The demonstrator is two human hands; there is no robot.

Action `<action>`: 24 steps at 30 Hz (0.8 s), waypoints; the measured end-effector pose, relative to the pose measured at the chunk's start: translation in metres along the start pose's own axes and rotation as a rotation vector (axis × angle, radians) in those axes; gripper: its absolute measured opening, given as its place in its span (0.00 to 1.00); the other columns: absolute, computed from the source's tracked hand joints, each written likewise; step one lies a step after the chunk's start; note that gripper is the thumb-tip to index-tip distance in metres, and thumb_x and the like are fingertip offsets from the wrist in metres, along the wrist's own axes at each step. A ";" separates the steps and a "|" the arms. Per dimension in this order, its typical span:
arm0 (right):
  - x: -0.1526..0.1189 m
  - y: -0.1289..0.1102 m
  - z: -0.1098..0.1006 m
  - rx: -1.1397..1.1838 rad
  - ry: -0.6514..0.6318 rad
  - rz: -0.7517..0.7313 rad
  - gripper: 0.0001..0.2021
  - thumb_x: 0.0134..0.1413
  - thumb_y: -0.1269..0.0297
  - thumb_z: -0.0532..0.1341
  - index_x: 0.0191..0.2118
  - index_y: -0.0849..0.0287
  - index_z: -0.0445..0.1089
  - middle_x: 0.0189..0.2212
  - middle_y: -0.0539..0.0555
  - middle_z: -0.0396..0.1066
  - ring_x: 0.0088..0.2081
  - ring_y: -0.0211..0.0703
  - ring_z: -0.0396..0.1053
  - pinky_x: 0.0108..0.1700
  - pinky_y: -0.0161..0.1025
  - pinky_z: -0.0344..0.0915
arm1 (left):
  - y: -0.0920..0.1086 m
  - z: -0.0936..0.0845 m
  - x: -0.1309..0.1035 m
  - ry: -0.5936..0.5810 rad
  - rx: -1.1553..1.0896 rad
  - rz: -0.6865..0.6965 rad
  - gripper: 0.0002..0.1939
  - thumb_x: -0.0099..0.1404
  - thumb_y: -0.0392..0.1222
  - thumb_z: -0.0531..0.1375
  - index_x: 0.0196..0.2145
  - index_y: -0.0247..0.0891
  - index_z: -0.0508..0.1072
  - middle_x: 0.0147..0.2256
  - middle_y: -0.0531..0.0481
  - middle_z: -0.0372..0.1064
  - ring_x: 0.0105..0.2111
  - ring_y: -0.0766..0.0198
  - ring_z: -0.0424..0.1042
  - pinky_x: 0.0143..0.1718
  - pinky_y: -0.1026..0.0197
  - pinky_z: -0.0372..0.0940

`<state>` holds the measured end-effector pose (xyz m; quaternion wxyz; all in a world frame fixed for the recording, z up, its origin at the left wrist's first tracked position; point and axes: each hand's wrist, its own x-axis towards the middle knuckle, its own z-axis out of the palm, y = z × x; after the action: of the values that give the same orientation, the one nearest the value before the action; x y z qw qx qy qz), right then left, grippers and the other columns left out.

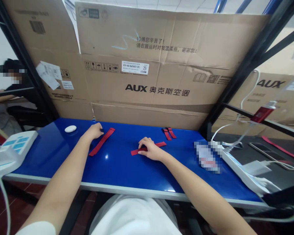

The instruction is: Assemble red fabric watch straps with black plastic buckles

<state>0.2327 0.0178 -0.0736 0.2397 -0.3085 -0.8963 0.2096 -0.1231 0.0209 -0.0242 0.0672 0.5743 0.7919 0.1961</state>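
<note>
On the blue table, my right hand point(148, 148) has its fingers curled down on a short red strip point(161, 144), gripping its middle; both strip ends show. My left hand point(95, 131) is at the back left, fingers bent together around something small and dark that I cannot make out. Just right of it, a longer red strip point(101, 142) lies slanted on the table, apart from the fingers. Two short red strips with black parts point(169, 133) lie side by side at the back, right of my right hand.
A white round object point(70, 129) rests at the back left of the table point(117, 173). White power strips stand left point(19, 147) and right point(240, 169). Cardboard point(147, 78) walls the back. A plastic packet point(207, 157) lies right. A person point(19, 81) sits far left.
</note>
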 end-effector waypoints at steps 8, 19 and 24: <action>-0.001 0.002 -0.012 0.353 0.033 0.079 0.06 0.56 0.63 0.58 0.36 0.59 0.70 0.33 0.52 0.70 0.34 0.41 0.66 0.39 0.40 0.62 | 0.082 0.037 -0.042 -0.434 -0.901 0.360 0.22 0.55 0.44 0.68 0.46 0.33 0.73 0.32 0.47 0.73 0.30 0.61 0.77 0.37 0.56 0.71; 0.000 0.002 -0.012 0.515 0.126 0.093 0.11 0.57 0.55 0.57 0.33 0.57 0.67 0.24 0.48 0.64 0.24 0.37 0.60 0.29 0.36 0.58 | 0.112 0.057 -0.074 -0.654 -0.988 0.417 0.28 0.59 0.46 0.67 0.56 0.35 0.71 0.33 0.45 0.77 0.31 0.61 0.77 0.43 0.55 0.70; 0.000 -0.002 -0.011 0.545 0.154 0.074 0.12 0.58 0.54 0.58 0.33 0.57 0.66 0.26 0.48 0.64 0.25 0.36 0.59 0.28 0.35 0.57 | 0.116 0.065 -0.076 -0.695 -1.147 0.379 0.28 0.56 0.45 0.69 0.54 0.36 0.73 0.47 0.40 0.75 0.40 0.56 0.77 0.50 0.48 0.68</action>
<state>0.2379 0.0189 -0.0632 0.3735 -0.2802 -0.7742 0.4273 0.0255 -0.0046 -0.0474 0.5742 0.6061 0.3820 0.3964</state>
